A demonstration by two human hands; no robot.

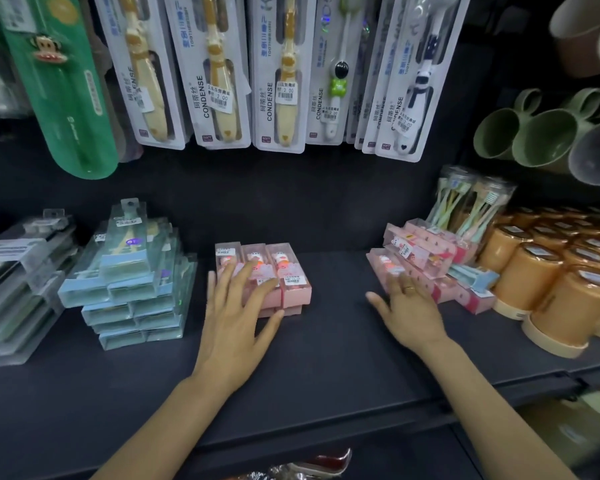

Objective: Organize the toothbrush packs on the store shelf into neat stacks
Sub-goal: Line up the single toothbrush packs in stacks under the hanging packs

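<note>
Dark store shelf (326, 341), hanging brush packs at back. L hand (236, 317) lay flat, fingers spread, on neat pink pack stack (293, 282); R hand (409, 306), fingers splayed, touched loose pink packs (420, 251) further right.

**Pink toothbrush packs in two groups on the shelf**

On the dark shelf (326, 358), three pink packs (274, 275) lie flat, side by side, atop another layer. To their right, more pink packs (420, 258) lie loosely overlapped and askew.

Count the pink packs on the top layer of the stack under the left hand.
3, side by side on the pink stack: left, middle and right. The left hand rests across them; more packs lie beneath, partly hidden.
</note>
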